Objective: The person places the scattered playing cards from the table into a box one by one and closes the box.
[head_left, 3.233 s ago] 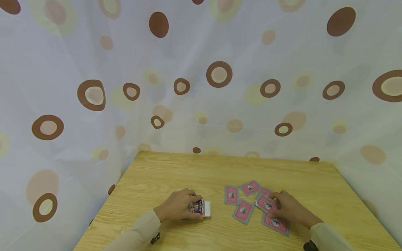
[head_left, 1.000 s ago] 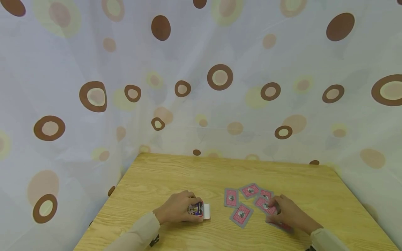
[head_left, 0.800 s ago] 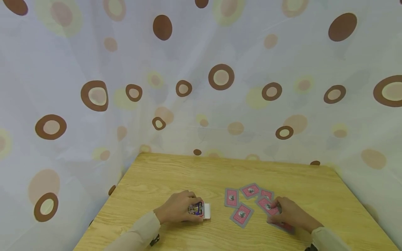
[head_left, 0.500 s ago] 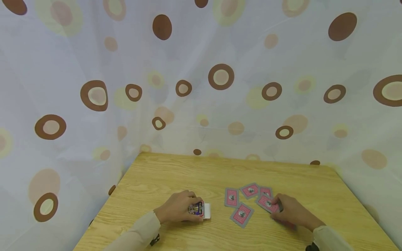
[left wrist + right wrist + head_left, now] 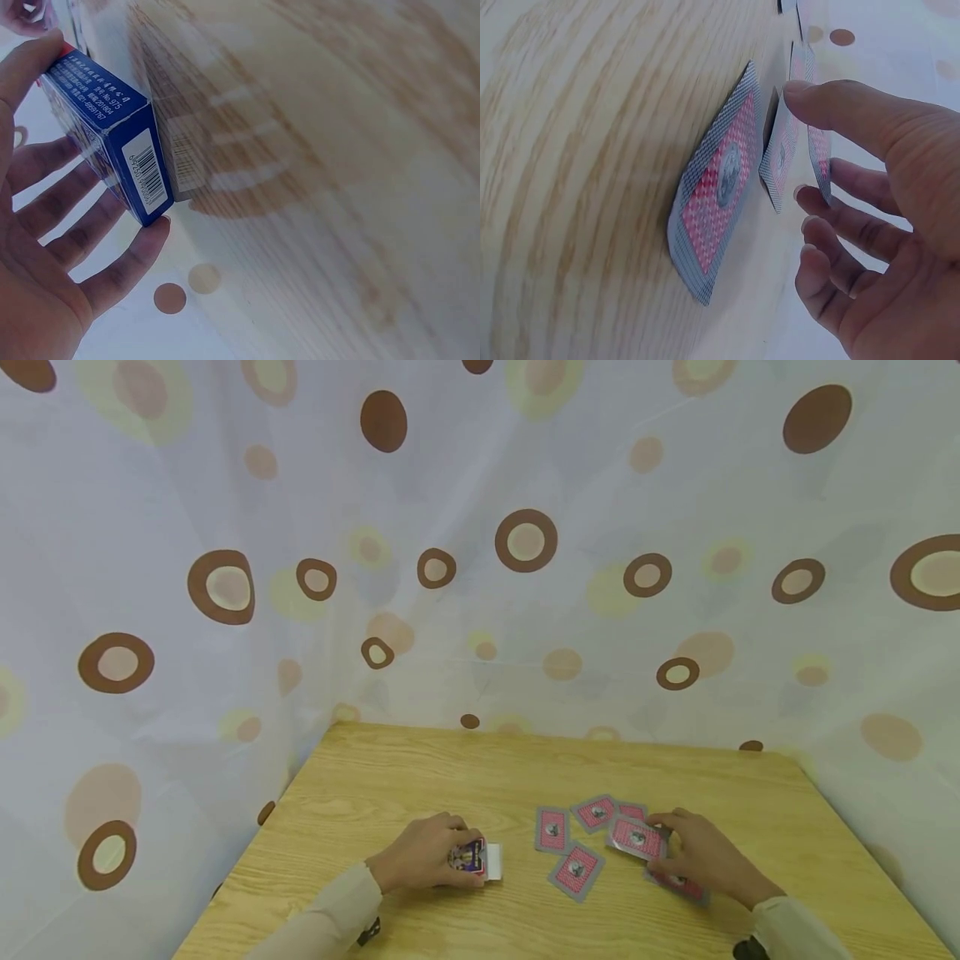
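My left hand (image 5: 431,853) grips a blue playing-card box (image 5: 468,857), its white flap (image 5: 493,862) out toward the right. In the left wrist view, the box (image 5: 101,120) sits between the thumb and fingers, a barcode on its end. My right hand (image 5: 708,856) holds a red-backed playing card (image 5: 633,835) by its right end, thumb on the near side and fingers on the far side. Below the right hand, another playing card (image 5: 690,891) lies partly covered; in the right wrist view this near card (image 5: 718,187) is in full sight, apart from the fingers.
Several more red-backed cards lie face down on the wooden table (image 5: 420,768): a left card (image 5: 552,829), a front card (image 5: 576,870), a back card (image 5: 596,812) and one partly hidden card (image 5: 632,809). A spotted curtain (image 5: 480,610) hangs behind and along the sides.
Over the last half second my right hand has moved slightly up and away, the card in it turning flatter and covering more of the card behind. The near-right card shows more. My left hand stays put.
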Demonstrator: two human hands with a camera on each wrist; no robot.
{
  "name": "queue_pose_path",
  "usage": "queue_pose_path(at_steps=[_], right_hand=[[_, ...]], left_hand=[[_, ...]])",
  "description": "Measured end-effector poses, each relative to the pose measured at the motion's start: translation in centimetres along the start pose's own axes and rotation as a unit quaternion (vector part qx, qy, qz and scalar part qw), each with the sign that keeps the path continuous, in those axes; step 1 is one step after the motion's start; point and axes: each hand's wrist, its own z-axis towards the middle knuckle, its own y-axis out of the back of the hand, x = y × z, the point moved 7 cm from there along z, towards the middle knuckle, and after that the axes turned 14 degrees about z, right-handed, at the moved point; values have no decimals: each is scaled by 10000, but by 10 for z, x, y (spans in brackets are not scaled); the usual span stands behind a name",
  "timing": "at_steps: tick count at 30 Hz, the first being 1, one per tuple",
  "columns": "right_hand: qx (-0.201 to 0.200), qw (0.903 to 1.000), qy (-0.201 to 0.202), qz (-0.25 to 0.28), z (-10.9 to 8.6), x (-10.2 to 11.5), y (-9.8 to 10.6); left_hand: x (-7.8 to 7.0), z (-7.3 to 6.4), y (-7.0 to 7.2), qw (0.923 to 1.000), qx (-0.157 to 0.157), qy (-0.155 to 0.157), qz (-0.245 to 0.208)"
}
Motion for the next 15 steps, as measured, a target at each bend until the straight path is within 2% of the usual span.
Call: queue_pose_path(at_steps=[6, 15], right_hand=[[-32, 9998, 59, 164, 1, 3, -2], [5, 9998, 173, 8, 2, 10, -8]], left_hand=[[0, 0, 2, 10000, 27, 13, 14], [0, 1, 1, 9999, 28, -21, 160]])
